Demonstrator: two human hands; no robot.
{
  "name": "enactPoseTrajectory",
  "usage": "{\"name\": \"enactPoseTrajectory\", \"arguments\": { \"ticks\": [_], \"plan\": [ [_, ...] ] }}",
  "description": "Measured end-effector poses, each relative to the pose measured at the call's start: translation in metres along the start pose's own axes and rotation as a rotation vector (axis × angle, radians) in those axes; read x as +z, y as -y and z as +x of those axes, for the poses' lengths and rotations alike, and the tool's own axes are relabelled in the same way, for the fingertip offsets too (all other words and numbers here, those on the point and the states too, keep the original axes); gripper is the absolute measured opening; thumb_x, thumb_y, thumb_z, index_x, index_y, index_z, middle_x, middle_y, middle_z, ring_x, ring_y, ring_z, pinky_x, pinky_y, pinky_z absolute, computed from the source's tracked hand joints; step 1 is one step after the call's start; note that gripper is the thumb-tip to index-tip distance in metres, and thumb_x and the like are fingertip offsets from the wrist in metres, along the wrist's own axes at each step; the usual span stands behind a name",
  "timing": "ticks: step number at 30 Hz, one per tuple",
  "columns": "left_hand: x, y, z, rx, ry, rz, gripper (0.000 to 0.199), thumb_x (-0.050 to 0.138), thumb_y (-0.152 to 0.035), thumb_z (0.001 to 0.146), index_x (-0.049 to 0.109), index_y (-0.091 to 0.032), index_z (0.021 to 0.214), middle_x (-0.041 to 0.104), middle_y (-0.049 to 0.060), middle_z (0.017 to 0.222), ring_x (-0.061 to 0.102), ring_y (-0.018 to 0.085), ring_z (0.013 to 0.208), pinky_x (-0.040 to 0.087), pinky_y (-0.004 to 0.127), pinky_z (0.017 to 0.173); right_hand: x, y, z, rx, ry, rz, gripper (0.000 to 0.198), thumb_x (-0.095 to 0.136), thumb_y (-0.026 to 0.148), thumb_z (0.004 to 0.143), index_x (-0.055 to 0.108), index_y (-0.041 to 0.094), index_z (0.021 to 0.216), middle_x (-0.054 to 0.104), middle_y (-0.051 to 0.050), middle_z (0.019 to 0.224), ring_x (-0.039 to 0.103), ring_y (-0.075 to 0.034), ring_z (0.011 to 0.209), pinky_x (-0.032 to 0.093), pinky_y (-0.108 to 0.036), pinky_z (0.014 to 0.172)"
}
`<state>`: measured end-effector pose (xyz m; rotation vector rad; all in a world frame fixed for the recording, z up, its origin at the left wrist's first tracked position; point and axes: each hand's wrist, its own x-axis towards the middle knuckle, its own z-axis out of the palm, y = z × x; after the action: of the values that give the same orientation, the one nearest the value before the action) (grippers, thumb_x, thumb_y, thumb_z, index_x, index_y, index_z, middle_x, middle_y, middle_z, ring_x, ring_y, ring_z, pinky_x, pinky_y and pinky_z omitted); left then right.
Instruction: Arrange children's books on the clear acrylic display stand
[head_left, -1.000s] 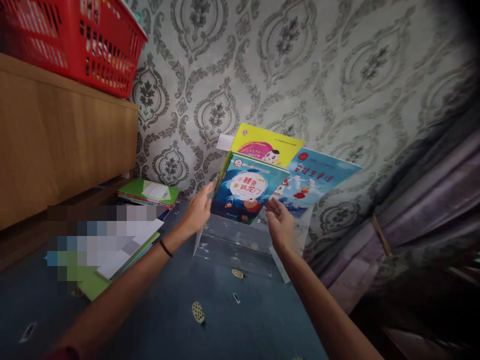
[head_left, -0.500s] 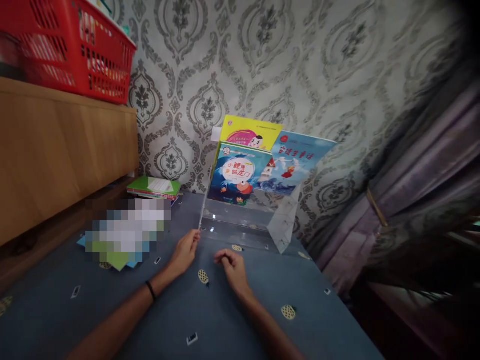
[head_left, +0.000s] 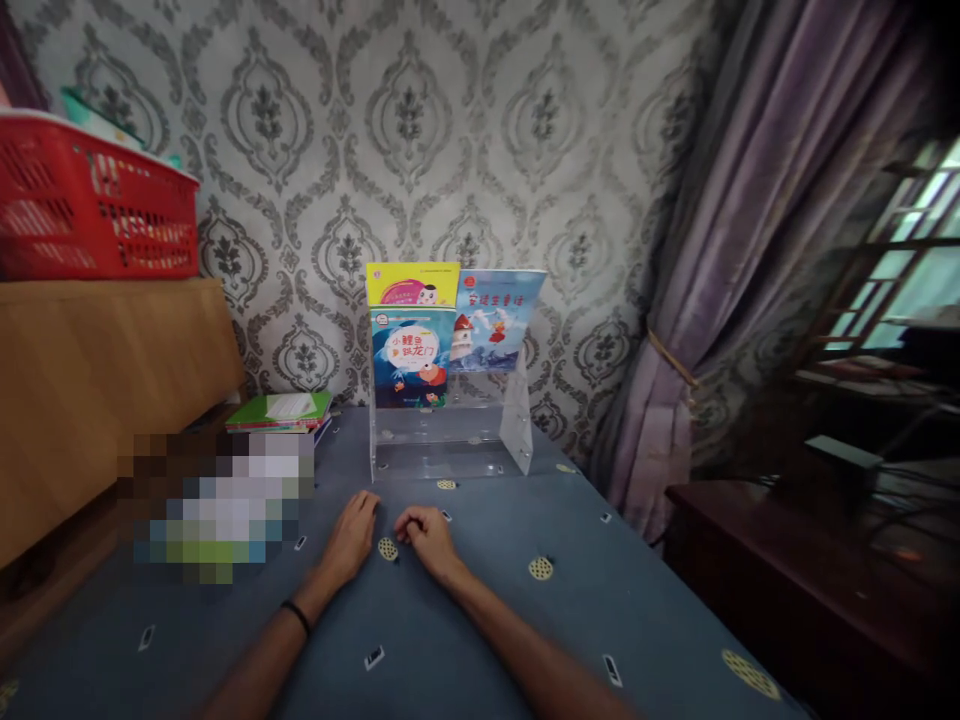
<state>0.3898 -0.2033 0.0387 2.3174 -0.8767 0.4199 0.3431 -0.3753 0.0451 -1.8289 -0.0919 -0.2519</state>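
My left hand (head_left: 352, 537) rests on the blue-grey cloth with its fingers stretched forward, holding nothing. To its right, my right hand (head_left: 427, 540) is loosely curled, and nothing shows in its fingers. Beyond both hands stands a clear acrylic book rack (head_left: 516, 430), apart from the fingertips. On its upper tiers a yellow picture book (head_left: 382, 285) stands partly hidden behind a dark blue picture book (head_left: 409, 365) with a fish on the cover. A light blue picture book (head_left: 499, 325) leans beside them on the right. The lower tiers of the rack hold no book.
A pile of books (head_left: 251, 408) lies at the back left, with a pixelated patch in front of it. A wooden cabinet (head_left: 112, 400) carries a red basket (head_left: 105, 205). Patterned wallpaper backs the table; a purple curtain (head_left: 720, 300) and dark red furniture (head_left: 757, 570) are at the right.
The view has levelled and turned right, bringing the window into sight. My left hand has come away from the rack's left front corner and lies flatter. My right hand stays curled.
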Motion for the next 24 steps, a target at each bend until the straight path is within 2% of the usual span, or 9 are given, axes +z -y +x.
{"name": "enactPoseTrajectory", "arguments": {
  "ticks": [8,24],
  "plan": [
    [0.003,-0.001,-0.003,0.005,-0.083,0.059,0.027,0.035,-0.014,0.092,0.061,-0.019,0.097,0.064,0.011,0.099,0.062,0.025,0.094,0.054,0.043,0.088,-0.001,0.005,-0.002,-0.022,-0.005,-0.041,0.035,0.044,0.002,0.070,0.074,0.019,0.066,0.068,0.002,0.057,0.064,-0.015,0.058,0.048,-0.022,0.062],
    [0.000,-0.013,-0.009,-0.069,-0.106,0.185,0.026,0.034,-0.018,0.092,0.060,-0.022,0.090,0.066,0.010,0.094,0.065,0.025,0.090,0.055,0.041,0.084,-0.004,0.016,-0.010,-0.014,0.027,-0.164,0.036,0.048,0.002,0.074,0.079,0.020,0.073,0.076,-0.002,0.068,0.070,-0.018,0.068,0.048,-0.023,0.066]
  ]
}}
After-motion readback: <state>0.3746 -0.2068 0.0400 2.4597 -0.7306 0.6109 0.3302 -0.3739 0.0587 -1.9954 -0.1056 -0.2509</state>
